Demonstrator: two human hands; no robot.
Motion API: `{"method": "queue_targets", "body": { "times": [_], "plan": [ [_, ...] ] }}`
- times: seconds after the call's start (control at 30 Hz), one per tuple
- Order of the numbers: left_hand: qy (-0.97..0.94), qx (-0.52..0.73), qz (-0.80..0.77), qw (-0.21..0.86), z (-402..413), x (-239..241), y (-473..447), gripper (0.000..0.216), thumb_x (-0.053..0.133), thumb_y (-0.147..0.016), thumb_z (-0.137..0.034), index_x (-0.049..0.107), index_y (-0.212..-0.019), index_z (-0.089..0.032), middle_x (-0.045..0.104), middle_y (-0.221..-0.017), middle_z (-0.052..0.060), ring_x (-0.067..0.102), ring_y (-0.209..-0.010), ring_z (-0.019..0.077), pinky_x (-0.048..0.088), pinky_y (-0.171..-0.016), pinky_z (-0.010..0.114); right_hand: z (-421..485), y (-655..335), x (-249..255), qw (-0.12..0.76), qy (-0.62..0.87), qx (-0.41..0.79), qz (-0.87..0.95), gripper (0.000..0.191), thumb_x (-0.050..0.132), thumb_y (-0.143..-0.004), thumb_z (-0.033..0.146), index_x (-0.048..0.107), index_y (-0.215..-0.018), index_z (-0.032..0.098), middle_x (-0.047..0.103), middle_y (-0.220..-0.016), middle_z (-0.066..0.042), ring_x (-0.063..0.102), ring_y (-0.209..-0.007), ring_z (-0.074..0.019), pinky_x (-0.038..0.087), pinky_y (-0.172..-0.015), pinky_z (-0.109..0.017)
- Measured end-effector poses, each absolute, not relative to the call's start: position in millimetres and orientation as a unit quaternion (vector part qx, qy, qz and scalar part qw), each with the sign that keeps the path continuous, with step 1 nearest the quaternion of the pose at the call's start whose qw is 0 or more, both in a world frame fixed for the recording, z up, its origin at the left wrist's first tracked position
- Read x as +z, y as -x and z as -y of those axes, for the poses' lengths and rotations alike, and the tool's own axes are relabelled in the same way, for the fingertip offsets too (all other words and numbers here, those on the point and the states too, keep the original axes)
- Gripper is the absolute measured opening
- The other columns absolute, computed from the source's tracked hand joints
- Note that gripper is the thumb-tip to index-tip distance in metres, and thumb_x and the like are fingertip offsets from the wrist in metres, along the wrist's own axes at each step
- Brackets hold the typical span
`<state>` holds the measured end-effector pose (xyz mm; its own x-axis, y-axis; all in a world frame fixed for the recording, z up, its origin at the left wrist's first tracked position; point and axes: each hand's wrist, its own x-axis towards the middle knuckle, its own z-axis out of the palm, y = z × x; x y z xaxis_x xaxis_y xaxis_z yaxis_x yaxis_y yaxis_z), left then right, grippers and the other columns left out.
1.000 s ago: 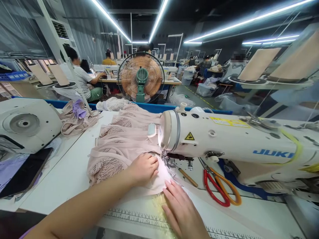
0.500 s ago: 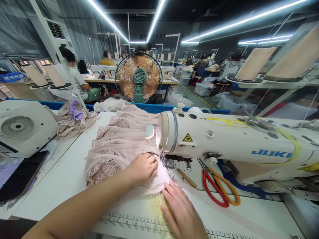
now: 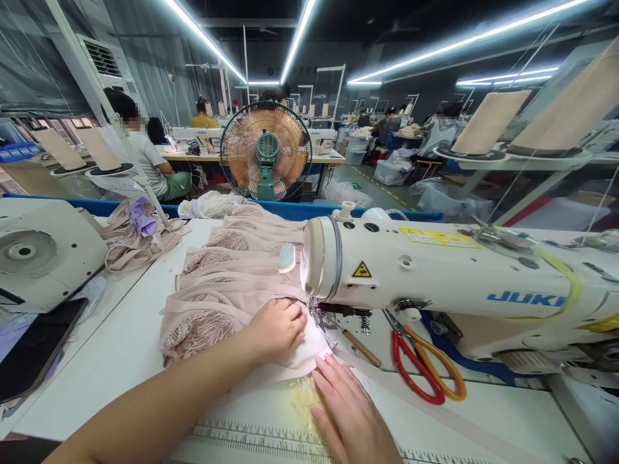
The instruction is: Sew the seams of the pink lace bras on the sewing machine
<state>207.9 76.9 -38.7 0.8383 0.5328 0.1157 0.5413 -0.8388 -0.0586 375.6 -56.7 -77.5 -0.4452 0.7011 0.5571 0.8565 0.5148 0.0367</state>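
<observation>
Two hands press pink fabric flat at the needle of a sewing machine.

The left hand (image 3: 278, 328) lies knuckles up on the pink fabric (image 3: 294, 357), fingers curled loosely and pressed down on the cloth just left of the needle foot (image 3: 319, 319); it pinches nothing. The right hand (image 3: 351, 419) lies flat with fingers spread out straight, its fingertips (image 3: 322, 367) touching the near edge of the same fabric, just in front of the needle. The fabric sits on the white table (image 3: 120, 361) under the head of the sewing machine (image 3: 435, 277), and joins a heap of pink lace garments (image 3: 227, 283) running back from the left hand. Red and orange scissors (image 3: 420, 367) lie on the machine bed to the right, near a wooden-handled tool (image 3: 360, 348). A fan (image 3: 265, 151) stands behind the table.
</observation>
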Motion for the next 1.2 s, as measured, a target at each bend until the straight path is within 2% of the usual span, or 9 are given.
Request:
{"method": "queue_targets", "body": {
  "times": [0.4, 0.53, 0.63, 0.7, 0.77, 0.87, 1.2],
  "plan": [
    [0.967, -0.072, 0.230, 0.079, -97.5, -35.5, -204.5, 0.025, 0.051, -0.084, -0.032, 0.059, -0.100, -0.015, 0.061, -0.101, 0.009, 0.054, -0.090, 0.0223, 0.042, -0.073, 0.035, 45.7, -368.1, -72.8, 0.181, 0.473, -0.149, 0.849, 0.039, 0.047, -0.082, 0.023, 0.056, -0.116, 0.008, 0.056, -0.124, -0.014, 0.056, -0.111, -0.0272, 0.053, -0.085, -0.043],
    [0.970, -0.114, 0.195, 0.088, -86.8, -31.8, -206.4, 0.017, 0.049, -0.085, -0.023, 0.063, -0.080, -0.014, 0.063, -0.092, 0.008, 0.054, -0.086, 0.0212, 0.042, -0.071, 0.034, 42.1, -364.0, -72.9, 0.199, 0.495, -0.122, 0.837, 0.039, 0.046, -0.080, 0.022, 0.057, -0.116, 0.009, 0.057, -0.123, -0.012, 0.055, -0.112, -0.0260, 0.050, -0.090, -0.043],
    [0.978, -0.123, 0.159, 0.062, -60.9, -30.8, -205.1, 0.024, 0.046, -0.085, -0.017, 0.059, -0.065, -0.015, 0.063, -0.080, 0.006, 0.054, -0.078, 0.0181, 0.042, -0.069, 0.032, 40.4, -360.7, -77.0, 0.225, 0.527, -0.087, 0.815, 0.043, 0.044, -0.080, 0.022, 0.056, -0.119, 0.011, 0.057, -0.125, -0.009, 0.054, -0.114, -0.0241, 0.048, -0.093, -0.040],
    [0.980, -0.122, 0.143, 0.064, -46.6, -33.4, -200.5, 0.020, 0.047, -0.085, -0.017, 0.061, -0.072, -0.015, 0.064, -0.085, 0.006, 0.054, -0.081, 0.0184, 0.043, -0.073, 0.034, 39.0, -358.6, -79.9, 0.236, 0.539, -0.076, 0.805, 0.044, 0.042, -0.081, 0.022, 0.056, -0.121, 0.010, 0.057, -0.125, -0.009, 0.054, -0.114, -0.0237, 0.049, -0.092, -0.038],
    [0.977, -0.136, 0.134, 0.094, -41.6, -38.8, -194.3, 0.016, 0.048, -0.086, -0.016, 0.063, -0.085, -0.012, 0.065, -0.099, 0.008, 0.055, -0.090, 0.0203, 0.042, -0.080, 0.036, 37.2, -356.4, -81.8, 0.238, 0.546, -0.074, 0.800, 0.043, 0.042, -0.082, 0.024, 0.057, -0.120, 0.011, 0.056, -0.126, -0.008, 0.054, -0.114, -0.0238, 0.049, -0.090, -0.037],
    [0.969, -0.165, 0.124, 0.134, -50.5, -47.4, -186.6, 0.020, 0.046, -0.089, -0.015, 0.061, -0.101, -0.011, 0.063, -0.111, 0.009, 0.054, -0.101, 0.0207, 0.038, -0.090, 0.039, 33.4, -352.4, -82.0, 0.229, 0.564, -0.067, 0.790, 0.044, 0.045, -0.083, 0.030, 0.057, -0.121, 0.011, 0.054, -0.128, -0.008, 0.053, -0.115, -0.0246, 0.049, -0.089, -0.037],
    [0.968, -0.153, 0.106, 0.167, -91.6, -48.5, -182.3, 0.022, 0.041, -0.093, -0.016, 0.058, -0.107, -0.016, 0.063, -0.116, 0.003, 0.053, -0.107, 0.0185, 0.030, -0.100, 0.045, 22.4, -340.3, -73.4, 0.168, 0.599, -0.006, 0.783, 0.052, 0.050, -0.081, 0.032, 0.053, -0.126, 0.007, 0.047, -0.133, -0.013, 0.047, -0.121, -0.0283, 0.046, -0.095, -0.041]
  ]
}}
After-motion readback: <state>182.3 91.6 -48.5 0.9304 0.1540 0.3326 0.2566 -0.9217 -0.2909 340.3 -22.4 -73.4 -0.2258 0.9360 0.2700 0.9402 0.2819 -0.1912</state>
